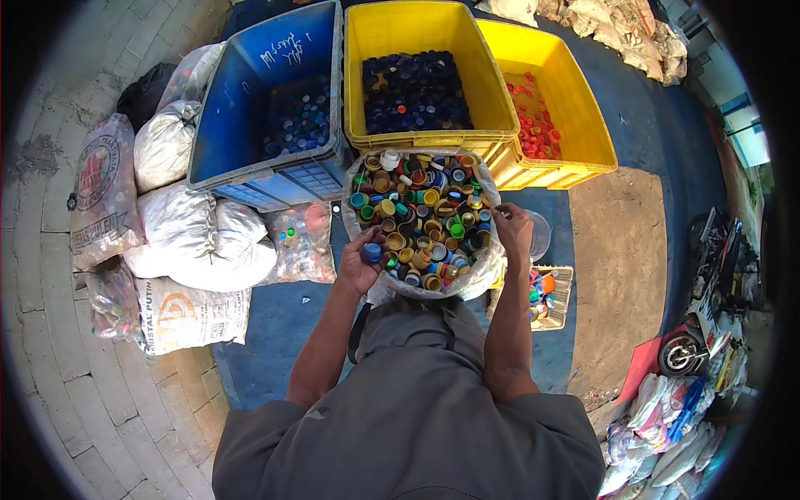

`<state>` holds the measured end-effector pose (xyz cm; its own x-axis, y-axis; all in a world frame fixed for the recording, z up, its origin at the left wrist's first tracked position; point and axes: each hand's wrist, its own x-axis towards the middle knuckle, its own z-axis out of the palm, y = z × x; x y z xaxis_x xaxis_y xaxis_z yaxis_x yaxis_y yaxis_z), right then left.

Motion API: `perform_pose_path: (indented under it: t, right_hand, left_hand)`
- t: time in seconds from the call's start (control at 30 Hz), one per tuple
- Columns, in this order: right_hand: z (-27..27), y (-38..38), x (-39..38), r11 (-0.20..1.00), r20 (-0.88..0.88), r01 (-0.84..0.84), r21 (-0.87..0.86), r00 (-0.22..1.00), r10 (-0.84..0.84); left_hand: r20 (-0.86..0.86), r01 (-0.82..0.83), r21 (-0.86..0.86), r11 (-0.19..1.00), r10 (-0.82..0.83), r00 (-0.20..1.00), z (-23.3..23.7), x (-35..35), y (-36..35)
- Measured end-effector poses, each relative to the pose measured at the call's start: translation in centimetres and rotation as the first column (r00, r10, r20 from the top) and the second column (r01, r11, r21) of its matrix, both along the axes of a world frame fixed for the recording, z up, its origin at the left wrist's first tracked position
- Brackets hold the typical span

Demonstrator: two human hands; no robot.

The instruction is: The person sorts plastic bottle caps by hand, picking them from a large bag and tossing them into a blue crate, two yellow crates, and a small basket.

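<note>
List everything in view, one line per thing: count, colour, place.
sack of caps: one, whitish, caps of mixed colours, right in front of the person
blue crate: one, blue, far left, blue caps inside
middle crate: one, yellow, behind the sack, dark blue caps inside
right crate: one, yellow, far right, red caps inside
small basket: one, white, right of the sack, mixed caps
tied sacks: several, white, on the ground left of the blue crate
motorbike: one, partly visible, right edge
left hand: holds a blue cap at the sack's near rim
right hand: at the sack's right rim, grip unclear
</note>
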<state>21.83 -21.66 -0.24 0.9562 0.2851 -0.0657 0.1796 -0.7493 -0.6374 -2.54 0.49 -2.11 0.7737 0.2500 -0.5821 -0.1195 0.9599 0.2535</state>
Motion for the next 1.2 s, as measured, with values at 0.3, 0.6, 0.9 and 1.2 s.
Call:
perform_pose_path:
  t: [0.3, 0.6, 0.9, 1.2]
  right_hand:
    - [1.5, 1.8, -2.7, 0.916, -0.109, -0.022, -0.401, 0.994, -0.024]
    - [0.1, 1.8, -0.8, 0.903, -0.188, -0.139, -0.406, 0.980, 0.067]
    - [3.6, 2.5, -3.4, 0.899, -0.574, -0.040, 0.437, 0.757, 0.313]
    - [4.1, 5.3, -8.0, 0.772, -0.666, 0.074, 0.631, 0.562, 0.490]
  left_hand:
    - [0.199, -0.029, -0.071, 0.997, 0.043, 0.979, 1.0, 0.7, -1.2]
    - [0.157, 0.037, -0.002, 0.999, -0.036, 0.987, 1.2, 0.7, -2.2]
    - [0.004, 0.260, 0.209, 0.943, -0.266, 0.964, 1.8, 2.5, -3.9]
    - [-0.021, 0.239, 0.222, 0.945, -0.240, 0.971, 3.7, 3.7, -4.1]
